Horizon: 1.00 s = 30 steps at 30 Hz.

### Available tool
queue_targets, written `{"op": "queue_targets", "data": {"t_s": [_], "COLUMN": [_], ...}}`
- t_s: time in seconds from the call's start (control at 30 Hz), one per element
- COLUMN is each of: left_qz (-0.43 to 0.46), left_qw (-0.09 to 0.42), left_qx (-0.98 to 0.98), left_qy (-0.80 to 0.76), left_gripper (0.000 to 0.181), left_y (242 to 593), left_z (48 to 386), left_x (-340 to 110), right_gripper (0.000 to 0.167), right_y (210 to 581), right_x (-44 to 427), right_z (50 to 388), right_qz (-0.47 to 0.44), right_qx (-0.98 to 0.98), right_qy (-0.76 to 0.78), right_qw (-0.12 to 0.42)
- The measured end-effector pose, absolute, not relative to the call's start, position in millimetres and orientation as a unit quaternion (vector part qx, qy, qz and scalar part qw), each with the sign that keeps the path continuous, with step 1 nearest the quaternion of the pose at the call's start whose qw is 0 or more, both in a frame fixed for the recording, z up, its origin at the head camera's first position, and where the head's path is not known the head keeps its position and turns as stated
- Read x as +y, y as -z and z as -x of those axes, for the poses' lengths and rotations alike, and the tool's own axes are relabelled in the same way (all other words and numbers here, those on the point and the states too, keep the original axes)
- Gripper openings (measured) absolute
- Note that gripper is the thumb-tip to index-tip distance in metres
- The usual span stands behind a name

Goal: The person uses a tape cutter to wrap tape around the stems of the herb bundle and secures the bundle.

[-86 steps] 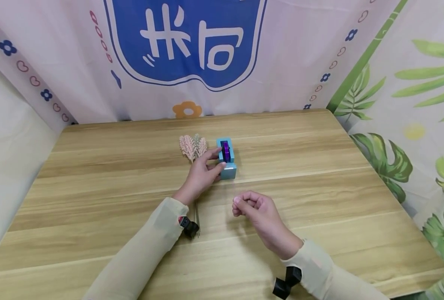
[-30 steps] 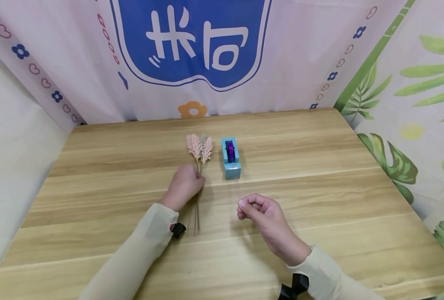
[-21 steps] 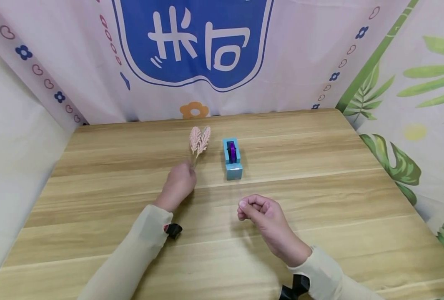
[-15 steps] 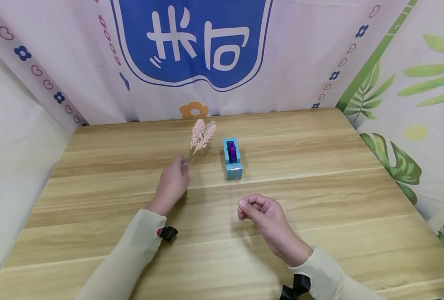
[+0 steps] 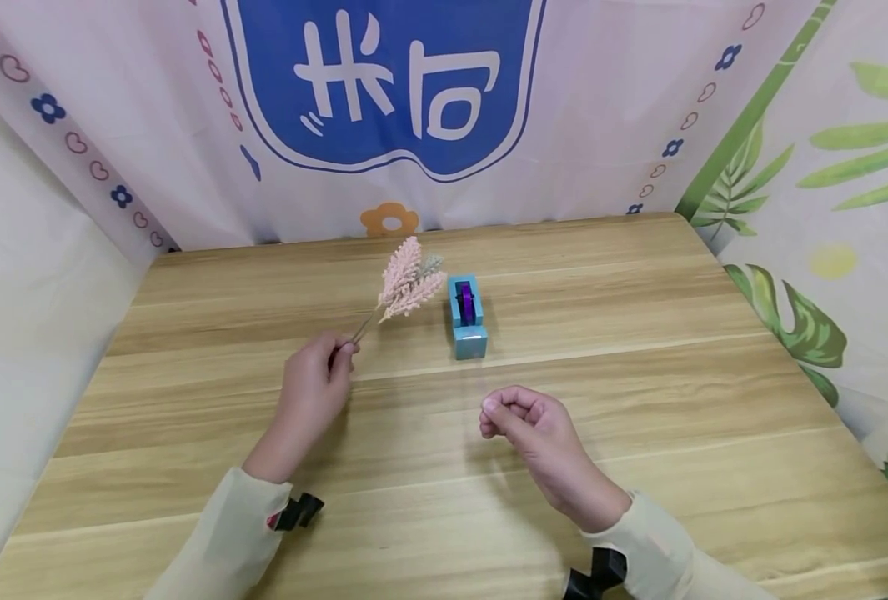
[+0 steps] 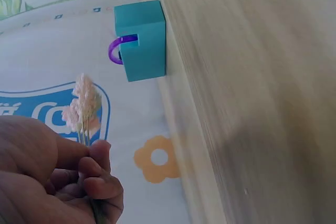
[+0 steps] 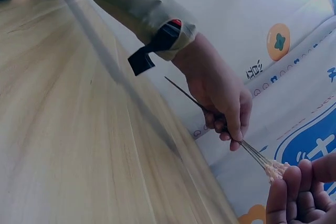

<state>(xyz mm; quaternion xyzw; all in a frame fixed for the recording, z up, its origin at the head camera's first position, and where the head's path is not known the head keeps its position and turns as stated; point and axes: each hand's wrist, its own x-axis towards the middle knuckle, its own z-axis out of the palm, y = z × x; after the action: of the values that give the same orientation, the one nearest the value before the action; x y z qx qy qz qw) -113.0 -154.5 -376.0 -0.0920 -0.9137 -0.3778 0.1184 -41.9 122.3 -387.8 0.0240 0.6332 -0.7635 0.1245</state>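
In the head view, my left hand (image 5: 310, 390) pinches the thin stems of a small bunch of artificial flowers (image 5: 409, 282), pink with one grey-green head. The bunch is raised and leans right; in the right wrist view the stems (image 7: 255, 154) stick out on both sides of the left fist. A light-blue tape dispenser (image 5: 470, 343) with a purple reel stands on the table, right of the flowers. My right hand (image 5: 537, 433) is nearer the front, thumb against index finger, pinching the end of a faint clear tape strip (image 5: 481, 377) that comes from the dispenser.
The wood-grain table (image 5: 188, 400) ends at a printed cloth backdrop (image 5: 579, 125) behind, and leaf-patterned cloth (image 5: 856, 175) hangs on the right. Black wrist cameras (image 5: 298, 511) sit on both sleeves.
The left hand lets go of the tape dispenser, takes the flowers by their stems, lifts them off the table and draws back left, tilting them right. The right hand stays nearly still.
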Motion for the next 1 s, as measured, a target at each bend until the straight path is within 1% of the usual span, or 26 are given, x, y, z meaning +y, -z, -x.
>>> {"op": "queue_targets", "data": {"t_s": [0.17,0.3,0.57,0.73,1.0], "left_qz": [0.103,0.112,0.163,0.210,0.249], "left_qw": [0.130,0.124,0.105,0.075,-0.008], "left_qx": [-0.916,-0.916,-0.911,-0.903,-0.901], "left_qy": [0.365,0.364,0.363,0.367,0.354], "left_gripper": [0.015,0.014,0.015,0.015,0.016], "left_y": [375,373,373,373,369], "left_z": [96,84,63,52,50], "left_x": [-165,-173,-187,-197,-202], "right_gripper": [0.009,0.009,0.008,0.007,0.009], "right_y": [388,387,384,380,374], "right_x": [123,123,126,127,127], "right_z": [43,43,45,46,47], "right_qz": [-0.022,-0.018,-0.014,-0.012,-0.006], "right_qx": [0.631,0.630,0.632,0.635,0.629], "right_qy": [0.766,0.767,0.766,0.765,0.771], "right_qw": [0.123,0.120,0.115,0.109,0.102]}}
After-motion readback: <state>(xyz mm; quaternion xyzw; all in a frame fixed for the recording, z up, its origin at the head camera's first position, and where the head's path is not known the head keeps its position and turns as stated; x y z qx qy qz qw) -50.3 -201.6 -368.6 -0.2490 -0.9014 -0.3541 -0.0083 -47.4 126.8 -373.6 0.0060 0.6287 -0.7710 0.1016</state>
